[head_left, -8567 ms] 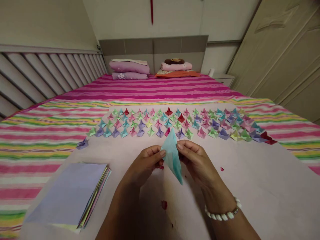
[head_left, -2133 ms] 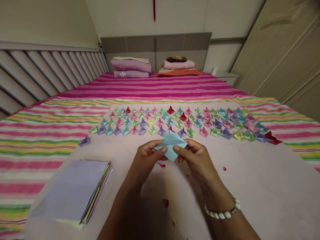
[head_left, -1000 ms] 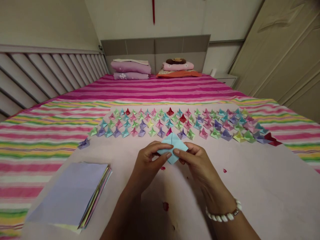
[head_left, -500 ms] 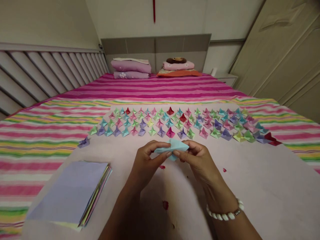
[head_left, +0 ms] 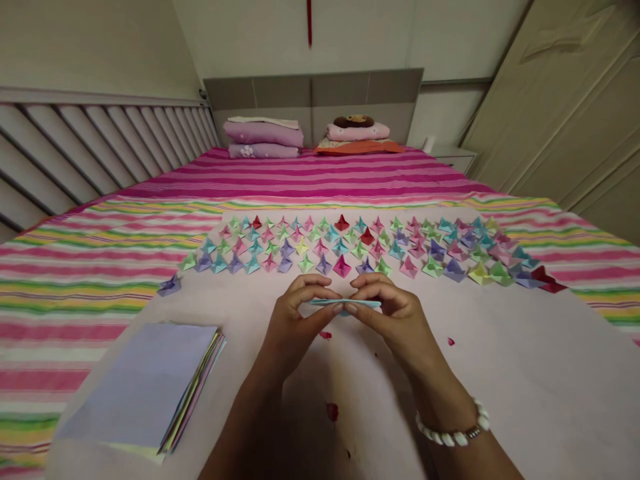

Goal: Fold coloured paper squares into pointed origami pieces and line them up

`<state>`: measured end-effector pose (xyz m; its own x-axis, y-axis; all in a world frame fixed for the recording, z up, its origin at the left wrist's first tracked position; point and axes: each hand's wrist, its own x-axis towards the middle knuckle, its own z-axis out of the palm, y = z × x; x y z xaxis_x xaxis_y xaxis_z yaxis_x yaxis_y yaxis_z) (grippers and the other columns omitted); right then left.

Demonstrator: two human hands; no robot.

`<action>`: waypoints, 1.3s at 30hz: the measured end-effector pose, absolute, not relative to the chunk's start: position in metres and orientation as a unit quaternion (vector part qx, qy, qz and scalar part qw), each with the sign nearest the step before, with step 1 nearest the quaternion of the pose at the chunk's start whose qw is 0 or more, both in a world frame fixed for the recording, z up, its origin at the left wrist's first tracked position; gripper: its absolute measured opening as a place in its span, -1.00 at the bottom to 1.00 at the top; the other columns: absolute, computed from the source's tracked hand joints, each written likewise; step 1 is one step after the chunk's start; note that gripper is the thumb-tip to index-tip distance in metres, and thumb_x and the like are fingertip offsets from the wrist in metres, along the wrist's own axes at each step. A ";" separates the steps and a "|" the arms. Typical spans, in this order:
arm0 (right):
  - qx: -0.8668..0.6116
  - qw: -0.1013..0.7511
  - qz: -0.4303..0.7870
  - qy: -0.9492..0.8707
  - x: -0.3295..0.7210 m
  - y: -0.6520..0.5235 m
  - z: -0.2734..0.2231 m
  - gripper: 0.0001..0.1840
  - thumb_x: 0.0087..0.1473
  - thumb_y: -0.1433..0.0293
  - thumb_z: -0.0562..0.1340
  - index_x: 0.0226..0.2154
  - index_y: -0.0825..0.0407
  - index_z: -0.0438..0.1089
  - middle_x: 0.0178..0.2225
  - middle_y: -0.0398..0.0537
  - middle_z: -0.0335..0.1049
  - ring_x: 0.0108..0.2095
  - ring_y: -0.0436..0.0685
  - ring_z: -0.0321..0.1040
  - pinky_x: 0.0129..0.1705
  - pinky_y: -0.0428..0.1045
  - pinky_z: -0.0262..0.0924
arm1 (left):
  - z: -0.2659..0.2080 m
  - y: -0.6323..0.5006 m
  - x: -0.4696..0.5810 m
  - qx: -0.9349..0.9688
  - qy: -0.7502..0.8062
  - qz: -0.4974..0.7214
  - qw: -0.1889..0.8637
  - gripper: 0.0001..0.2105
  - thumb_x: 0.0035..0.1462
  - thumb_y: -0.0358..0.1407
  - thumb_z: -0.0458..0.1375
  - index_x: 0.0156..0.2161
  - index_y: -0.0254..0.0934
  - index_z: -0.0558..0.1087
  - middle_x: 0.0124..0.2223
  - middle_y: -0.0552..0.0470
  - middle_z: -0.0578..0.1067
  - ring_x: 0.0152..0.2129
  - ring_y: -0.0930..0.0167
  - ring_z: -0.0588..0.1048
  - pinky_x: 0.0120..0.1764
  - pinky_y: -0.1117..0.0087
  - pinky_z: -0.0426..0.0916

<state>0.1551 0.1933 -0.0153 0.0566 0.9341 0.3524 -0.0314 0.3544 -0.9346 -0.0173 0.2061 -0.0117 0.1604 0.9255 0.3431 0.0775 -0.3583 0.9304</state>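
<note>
Between my two hands is a folded piece of light blue paper, seen nearly edge-on as a thin flat strip. My left hand pinches it between thumb and fingers near the middle and left part. From the other side my right hand pinches it too, its thumb tip almost meeting the left thumb. Beyond the hands stand rows of small folded paper boats in many colours. To the left lies a stack of square paper with a lilac sheet on top.
A pale board or sheet lies on the striped bedspread. Small red scraps are scattered on it. Folded bedding sits by the headboard. A slatted rail runs along the left.
The light blue paper has gone from a raised triangular flap to a flat, edge-on strip. My right fingers have lifted and shifted toward the left hand; the boats and stack stay put.
</note>
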 end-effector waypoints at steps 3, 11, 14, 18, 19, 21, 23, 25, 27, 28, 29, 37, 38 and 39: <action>-0.390 0.597 0.421 -0.561 0.155 0.193 -0.014 -0.93 -0.11 0.37 0.44 -0.52 -0.05 0.55 -0.34 -0.08 0.42 -0.23 0.14 0.36 -0.15 0.05 0.21 | -0.008 0.203 -0.018 0.609 0.392 0.493 0.482 -0.92 0.00 -0.28 0.33 -0.37 -0.22 0.58 -0.33 0.05 0.55 -0.32 0.39 0.49 -0.20 0.39 0.37; -0.385 0.560 0.461 -0.571 0.155 0.191 -0.013 -0.93 -0.06 0.35 0.40 -0.50 -0.01 0.54 -0.43 -0.12 0.41 -0.37 0.07 0.35 -0.28 -0.01 0.22 | -0.007 0.202 -0.018 0.539 0.394 0.478 0.570 -0.91 -0.08 -0.29 0.38 -0.42 -0.24 0.60 -0.45 0.09 0.59 -0.51 0.47 0.50 -0.44 0.48 0.39; -0.392 0.548 0.454 -0.582 0.154 0.190 -0.011 -0.92 -0.04 0.36 0.38 -0.50 0.00 0.52 -0.43 -0.12 0.41 -0.37 0.07 0.35 -0.27 0.00 0.22 | -0.006 0.204 -0.018 0.519 0.395 0.489 0.579 -0.91 -0.10 -0.30 0.39 -0.46 -0.25 0.58 -0.51 0.10 0.57 -0.57 0.48 0.48 -0.48 0.47 0.39; -0.388 0.535 0.459 -0.593 0.154 0.189 -0.009 -0.93 -0.03 0.38 0.36 -0.50 0.01 0.50 -0.45 -0.14 0.41 -0.39 0.06 0.34 -0.28 -0.01 0.21 | -0.004 0.203 -0.016 0.527 0.382 0.477 0.591 -0.90 -0.07 -0.29 0.35 -0.48 -0.28 0.58 -0.52 0.08 0.56 -0.57 0.48 0.46 -0.45 0.46 0.37; -0.387 0.538 0.459 -0.592 0.154 0.189 -0.009 -0.92 -0.03 0.40 0.35 -0.52 0.01 0.50 -0.46 -0.15 0.40 -0.40 0.05 0.33 -0.29 -0.01 0.20 | -0.004 0.203 -0.015 0.524 0.382 0.481 0.590 -0.89 -0.05 -0.29 0.35 -0.49 -0.28 0.58 -0.52 0.08 0.55 -0.56 0.49 0.45 -0.44 0.47 0.37; -0.390 0.547 0.458 -0.582 0.153 0.188 -0.010 -0.90 -0.05 0.43 0.35 -0.55 0.01 0.48 -0.48 -0.17 0.39 -0.41 0.03 0.31 -0.29 -0.03 0.19 | -0.006 0.203 -0.012 0.509 0.391 0.504 0.577 -0.88 -0.04 -0.27 0.34 -0.49 -0.28 0.58 -0.51 0.09 0.54 -0.54 0.51 0.44 -0.41 0.49 0.36; -0.399 0.558 0.463 -0.561 0.151 0.188 -0.012 -0.89 -0.06 0.44 0.36 -0.57 0.02 0.48 -0.49 -0.18 0.39 -0.42 0.02 0.30 -0.30 -0.04 0.17 | -0.009 0.203 -0.009 0.484 0.406 0.540 0.557 -0.86 -0.03 -0.24 0.34 -0.48 -0.27 0.58 -0.49 0.09 0.55 -0.49 0.51 0.45 -0.34 0.50 0.35; -0.407 0.569 0.481 -0.529 0.149 0.188 -0.015 -0.90 -0.07 0.42 0.37 -0.56 0.01 0.49 -0.50 -0.19 0.39 -0.44 0.01 0.29 -0.33 -0.06 0.17 | -0.010 0.203 -0.007 0.455 0.407 0.565 0.555 -0.84 -0.04 -0.20 0.34 -0.42 -0.26 0.58 -0.41 0.08 0.57 -0.41 0.49 0.47 -0.27 0.48 0.36; -0.412 0.575 0.505 -0.495 0.148 0.188 -0.016 -0.90 -0.08 0.39 0.39 -0.55 0.01 0.49 -0.52 -0.20 0.41 -0.46 0.00 0.29 -0.35 -0.07 0.17 | -0.011 0.203 -0.006 0.445 0.393 0.556 0.582 -0.75 -0.12 -0.18 0.38 -0.30 -0.25 0.58 -0.30 0.04 0.58 -0.32 0.44 0.49 -0.23 0.45 0.36; -0.412 0.578 0.512 -0.483 0.147 0.188 -0.016 -0.90 -0.08 0.38 0.40 -0.54 0.01 0.50 -0.52 -0.20 0.42 -0.46 -0.01 0.29 -0.36 -0.08 0.17 | -0.011 0.203 -0.005 0.452 0.385 0.535 0.601 -0.68 -0.16 -0.19 0.41 -0.24 -0.24 0.57 -0.27 0.04 0.57 -0.31 0.41 0.50 -0.24 0.43 0.37; -0.412 0.582 0.516 -0.475 0.147 0.188 -0.016 -0.90 -0.08 0.37 0.41 -0.54 0.01 0.51 -0.53 -0.20 0.43 -0.46 -0.01 0.29 -0.36 -0.08 0.17 | -0.011 0.202 -0.005 0.467 0.379 0.507 0.618 -0.64 -0.19 -0.21 0.42 -0.21 -0.25 0.57 -0.28 0.04 0.56 -0.32 0.41 0.49 -0.25 0.43 0.37; -0.436 0.575 0.511 -0.467 0.149 0.191 -0.018 -0.87 -0.11 0.29 0.44 -0.48 0.01 0.56 -0.49 -0.14 0.51 -0.45 0.01 0.34 -0.34 -0.08 0.21 | -0.011 0.202 -0.007 0.488 0.415 0.488 0.593 -0.80 0.00 -0.19 0.31 -0.43 -0.31 0.53 -0.51 0.11 0.45 -0.54 0.51 0.37 -0.44 0.50 0.27; -0.440 0.572 0.509 -0.470 0.148 0.191 -0.018 -0.87 -0.11 0.29 0.44 -0.49 0.01 0.56 -0.49 -0.14 0.51 -0.45 0.00 0.34 -0.35 -0.08 0.21 | -0.010 0.202 -0.008 0.480 0.420 0.496 0.589 -0.81 0.00 -0.19 0.31 -0.43 -0.30 0.52 -0.52 0.11 0.45 -0.55 0.51 0.37 -0.45 0.50 0.27; -0.445 0.568 0.505 -0.474 0.148 0.190 -0.017 -0.86 -0.11 0.29 0.44 -0.50 0.01 0.56 -0.50 -0.15 0.50 -0.46 0.00 0.34 -0.36 -0.08 0.21 | -0.009 0.202 -0.008 0.472 0.425 0.505 0.585 -0.81 -0.01 -0.19 0.31 -0.44 -0.30 0.52 -0.53 0.12 0.44 -0.57 0.52 0.35 -0.47 0.51 0.26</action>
